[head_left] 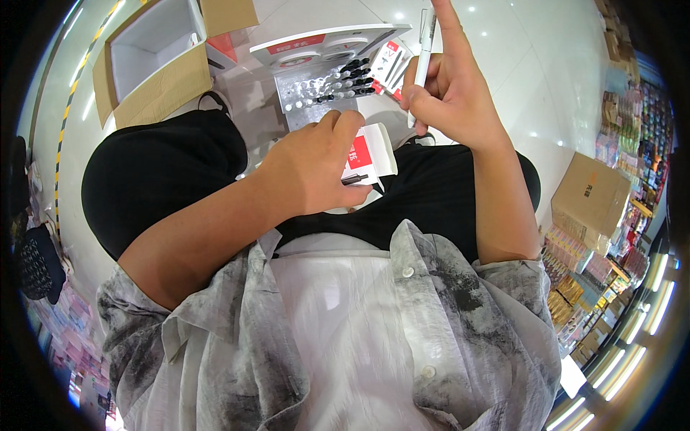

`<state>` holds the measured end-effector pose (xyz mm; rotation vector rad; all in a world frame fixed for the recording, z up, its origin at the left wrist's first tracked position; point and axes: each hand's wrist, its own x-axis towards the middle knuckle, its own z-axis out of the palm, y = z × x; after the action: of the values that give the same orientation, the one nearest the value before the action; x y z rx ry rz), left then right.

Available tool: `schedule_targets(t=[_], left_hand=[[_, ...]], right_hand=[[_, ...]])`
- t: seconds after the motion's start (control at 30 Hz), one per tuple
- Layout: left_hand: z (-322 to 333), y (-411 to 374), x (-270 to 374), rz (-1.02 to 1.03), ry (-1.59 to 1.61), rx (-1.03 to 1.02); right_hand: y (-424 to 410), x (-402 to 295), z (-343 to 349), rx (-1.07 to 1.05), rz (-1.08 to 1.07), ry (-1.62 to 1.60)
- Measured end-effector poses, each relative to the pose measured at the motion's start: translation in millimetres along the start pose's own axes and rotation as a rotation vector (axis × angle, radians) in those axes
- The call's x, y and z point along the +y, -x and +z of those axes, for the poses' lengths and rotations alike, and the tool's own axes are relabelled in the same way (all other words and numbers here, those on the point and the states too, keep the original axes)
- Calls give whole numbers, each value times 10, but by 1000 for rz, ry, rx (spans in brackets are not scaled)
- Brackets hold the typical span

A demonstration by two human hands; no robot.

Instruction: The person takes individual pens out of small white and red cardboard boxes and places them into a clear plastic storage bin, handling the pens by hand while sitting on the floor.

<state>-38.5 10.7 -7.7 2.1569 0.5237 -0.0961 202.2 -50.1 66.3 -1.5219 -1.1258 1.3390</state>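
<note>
My left hand [318, 161] is closed around a small white and red cardboard pen box [372, 153], its flap end turned to the right and a dark pen pictured on its side. My right hand [450, 89] is raised to the right of it, gripping a white pen [424, 64] with a clip between thumb and fingers, the index finger stretched out. Beyond both hands stands a pen display stand [315, 110] with a printed header board [329, 46]; rows of black and white pens [350, 81] are in its clear holders.
More white and red boxes [389, 64] lie right of the stand. A lined cardboard carton [156, 89] gapes at the upper left. A closed carton [590, 196] sits on the right, near shelves of packaged goods [628, 140]. Striped floor tape [63, 129] runs along the left.
</note>
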Motion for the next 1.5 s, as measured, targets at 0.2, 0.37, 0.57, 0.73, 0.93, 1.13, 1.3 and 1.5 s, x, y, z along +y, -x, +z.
schedule_targets(t=[0.2,0.37,0.57,0.73,0.93,1.13,1.3,1.5], left_hand=[[-1,-20,64,-18,4,-9],[-14,-26,91,-24,4,-22],[-24,-10,83,-33,10,-20],[-24,-16,81,-30,4,-31],[0,-2,43,-13,13,-4],[-11,10,37,-10,17,-20],[-39,15,58,-26,18,-30],[-37,22,49,-11,28,-18]], right_hand=[[-6,19,-17,76,5,-21],[-13,143,-111,15,69,-16],[-42,83,-30,75,83,85],[-92,283,-70,157,26,13],[-194,570,15,269,-209,152],[-293,774,79,347,-401,342],[-354,869,148,416,-455,544],[-465,1007,241,382,-420,815]])
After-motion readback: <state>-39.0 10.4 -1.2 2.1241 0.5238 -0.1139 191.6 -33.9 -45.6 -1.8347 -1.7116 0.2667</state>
